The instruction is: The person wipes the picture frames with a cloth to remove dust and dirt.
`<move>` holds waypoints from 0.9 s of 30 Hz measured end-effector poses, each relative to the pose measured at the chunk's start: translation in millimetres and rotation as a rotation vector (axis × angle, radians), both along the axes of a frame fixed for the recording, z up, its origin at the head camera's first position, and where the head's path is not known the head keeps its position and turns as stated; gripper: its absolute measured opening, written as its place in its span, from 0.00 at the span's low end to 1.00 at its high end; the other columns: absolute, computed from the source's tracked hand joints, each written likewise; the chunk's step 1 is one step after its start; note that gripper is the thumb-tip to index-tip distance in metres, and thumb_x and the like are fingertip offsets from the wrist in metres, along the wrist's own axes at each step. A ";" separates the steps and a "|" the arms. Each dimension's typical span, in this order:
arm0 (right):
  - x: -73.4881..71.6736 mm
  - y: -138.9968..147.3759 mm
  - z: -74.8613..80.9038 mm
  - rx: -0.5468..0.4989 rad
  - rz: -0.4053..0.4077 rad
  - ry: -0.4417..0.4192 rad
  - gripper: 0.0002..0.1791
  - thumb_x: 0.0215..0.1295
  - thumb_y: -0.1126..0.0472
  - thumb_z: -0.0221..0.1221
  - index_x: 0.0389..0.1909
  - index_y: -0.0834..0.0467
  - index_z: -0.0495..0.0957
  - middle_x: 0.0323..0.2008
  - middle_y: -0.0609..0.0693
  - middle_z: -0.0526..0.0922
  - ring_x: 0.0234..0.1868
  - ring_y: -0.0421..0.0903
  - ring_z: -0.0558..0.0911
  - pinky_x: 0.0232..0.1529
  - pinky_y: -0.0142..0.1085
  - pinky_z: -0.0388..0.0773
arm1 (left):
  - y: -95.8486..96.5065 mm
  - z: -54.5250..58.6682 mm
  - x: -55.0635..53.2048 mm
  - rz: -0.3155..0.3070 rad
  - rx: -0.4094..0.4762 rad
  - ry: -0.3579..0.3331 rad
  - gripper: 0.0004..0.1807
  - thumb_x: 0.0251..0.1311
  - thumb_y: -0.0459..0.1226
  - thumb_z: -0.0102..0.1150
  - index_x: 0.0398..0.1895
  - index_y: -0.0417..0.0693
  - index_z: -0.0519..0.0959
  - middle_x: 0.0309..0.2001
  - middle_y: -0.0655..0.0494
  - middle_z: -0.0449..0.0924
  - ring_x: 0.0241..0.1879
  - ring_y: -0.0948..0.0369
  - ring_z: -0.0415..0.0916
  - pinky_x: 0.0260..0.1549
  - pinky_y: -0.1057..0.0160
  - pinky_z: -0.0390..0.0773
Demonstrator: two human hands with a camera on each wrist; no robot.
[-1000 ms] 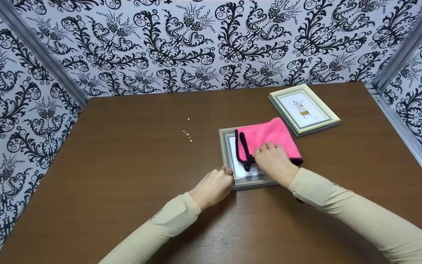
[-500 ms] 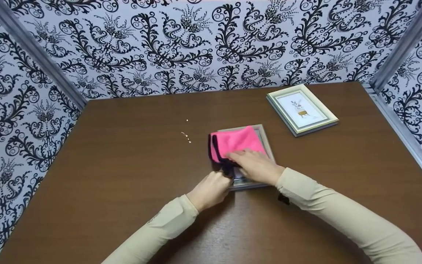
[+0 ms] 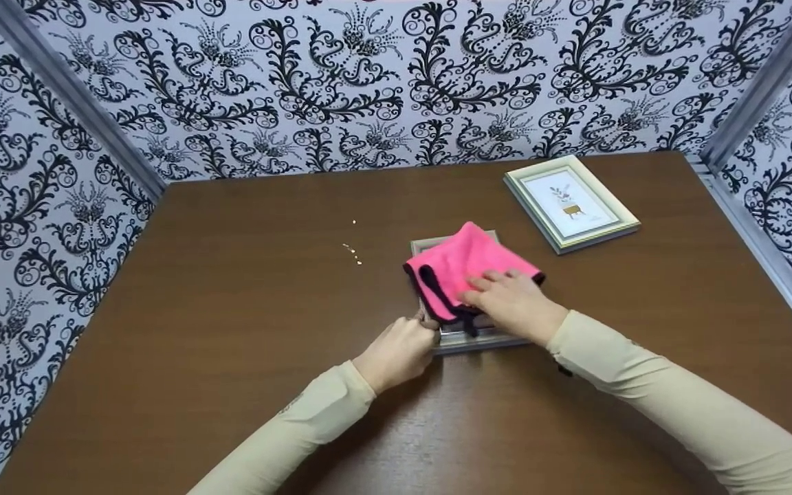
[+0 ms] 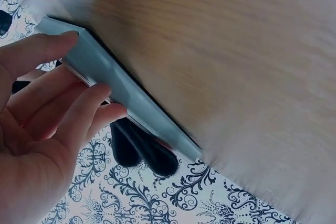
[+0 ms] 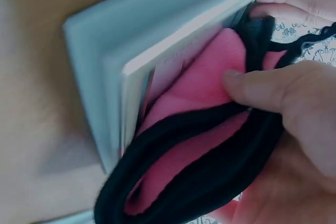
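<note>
A silvery picture frame (image 3: 484,342) lies on the brown table, mostly covered by a folded pink cloth (image 3: 468,251) with black edging and a black loop. My left hand (image 3: 399,350) grips the frame's near left corner. In the left wrist view its thumb and fingers hold the frame's edge (image 4: 123,95) from both sides. My right hand (image 3: 513,306) holds the cloth over the frame's face, fingers spread along it. The right wrist view has the thumb on the pink fabric (image 5: 197,80), beside the frame's rim (image 5: 173,35); the other fingers are partly hidden by the cloth.
A second, cream picture frame (image 3: 571,203) with a plant drawing lies at the back right of the table (image 3: 245,275). Small bright specks (image 3: 353,254) show left of the hands. Patterned walls (image 3: 341,82) stand behind and on both sides.
The right hand and cloth went left across the frame, then back right; the cloth now lies turned, one corner pointing to the back. The left hand stays at the frame's corner.
</note>
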State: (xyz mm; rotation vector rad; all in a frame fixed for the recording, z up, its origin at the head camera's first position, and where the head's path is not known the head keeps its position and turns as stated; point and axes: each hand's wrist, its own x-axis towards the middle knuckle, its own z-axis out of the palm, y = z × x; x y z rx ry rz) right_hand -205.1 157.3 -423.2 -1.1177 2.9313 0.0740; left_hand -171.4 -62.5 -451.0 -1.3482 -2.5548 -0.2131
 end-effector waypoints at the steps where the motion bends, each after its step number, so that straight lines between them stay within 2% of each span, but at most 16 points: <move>1: 0.6 3.2 1.2 0.024 -0.020 0.005 0.21 0.62 0.59 0.61 0.58 0.53 0.77 0.60 0.59 0.75 0.57 0.61 0.74 0.51 0.58 0.72 | 0.5 0.0 -0.5 -0.005 0.001 -0.003 0.08 0.47 0.30 0.66 0.19 0.45 0.76 0.29 0.54 0.79 0.25 0.53 0.79 0.21 0.57 0.79; 6: 7.2 14.5 7.6 0.093 -0.103 0.079 0.23 0.50 0.56 0.70 0.49 0.55 0.81 0.52 0.59 0.78 0.51 0.59 0.75 0.44 0.54 0.73 | 3.2 1.2 -1.8 -0.020 -0.003 -0.020 0.10 0.45 0.29 0.67 0.16 0.45 0.75 0.26 0.56 0.77 0.24 0.53 0.78 0.21 0.58 0.79; 9: 12.5 17.0 9.8 0.097 -0.127 0.117 0.20 0.47 0.60 0.71 0.44 0.58 0.82 0.50 0.60 0.78 0.49 0.60 0.74 0.44 0.55 0.73 | 5.5 2.5 -1.6 -0.019 -0.013 -0.019 0.09 0.45 0.29 0.67 0.17 0.45 0.76 0.26 0.56 0.78 0.24 0.53 0.78 0.21 0.59 0.80; 12: 16.5 17.4 9.3 0.072 -0.129 0.138 0.16 0.47 0.64 0.70 0.40 0.61 0.82 0.48 0.62 0.78 0.48 0.60 0.75 0.43 0.55 0.74 | 8.1 3.3 -1.7 -0.027 -0.012 -0.021 0.07 0.47 0.29 0.67 0.19 0.44 0.77 0.27 0.56 0.78 0.26 0.53 0.79 0.23 0.59 0.81; 14: 17.6 17.5 7.1 0.034 -0.125 0.150 0.13 0.46 0.67 0.68 0.36 0.63 0.81 0.44 0.61 0.78 0.45 0.59 0.76 0.39 0.54 0.76 | 9.4 4.0 -2.2 -0.030 -0.012 -0.024 0.07 0.48 0.30 0.66 0.20 0.44 0.78 0.27 0.56 0.77 0.26 0.52 0.80 0.26 0.59 0.82; 18: 16.9 18.2 0.9 -0.040 -0.115 0.172 0.10 0.47 0.70 0.63 0.33 0.64 0.78 0.39 0.61 0.77 0.42 0.59 0.77 0.34 0.53 0.77 | 9.7 10.0 -7.1 -0.012 -0.027 -0.083 0.05 0.53 0.33 0.66 0.23 0.45 0.80 0.27 0.57 0.79 0.25 0.54 0.81 0.28 0.59 0.82; 21: 16.2 18.7 -2.9 -0.076 -0.111 0.170 0.10 0.47 0.71 0.62 0.33 0.65 0.76 0.39 0.63 0.77 0.43 0.60 0.77 0.33 0.54 0.77 | 10.2 20.9 -18.0 0.020 -0.051 -0.174 0.05 0.56 0.39 0.66 0.27 0.47 0.84 0.26 0.57 0.82 0.24 0.57 0.80 0.23 0.61 0.81; 23: 16.1 18.6 -4.6 -0.085 -0.116 0.154 0.12 0.48 0.70 0.63 0.35 0.65 0.74 0.41 0.64 0.77 0.44 0.61 0.76 0.34 0.55 0.77 | 11.4 29.0 -30.0 0.062 -0.073 -0.216 0.07 0.57 0.40 0.65 0.28 0.47 0.84 0.23 0.56 0.81 0.22 0.58 0.79 0.20 0.61 0.79; 25: 16.5 18.1 -6.1 -0.090 -0.122 0.132 0.14 0.48 0.70 0.64 0.37 0.65 0.73 0.43 0.65 0.77 0.46 0.62 0.76 0.36 0.56 0.77 | 13.1 35.1 -44.8 0.120 -0.092 -0.236 0.06 0.57 0.39 0.64 0.26 0.46 0.83 0.23 0.54 0.81 0.22 0.57 0.78 0.20 0.60 0.79; 27: 16.7 17.2 -8.0 -0.090 -0.120 0.123 0.15 0.48 0.70 0.65 0.37 0.65 0.72 0.44 0.65 0.76 0.46 0.62 0.75 0.37 0.56 0.77 | 15.0 38.2 -60.7 0.193 -0.117 -0.218 0.07 0.58 0.37 0.62 0.24 0.44 0.81 0.24 0.50 0.80 0.23 0.54 0.78 0.22 0.56 0.79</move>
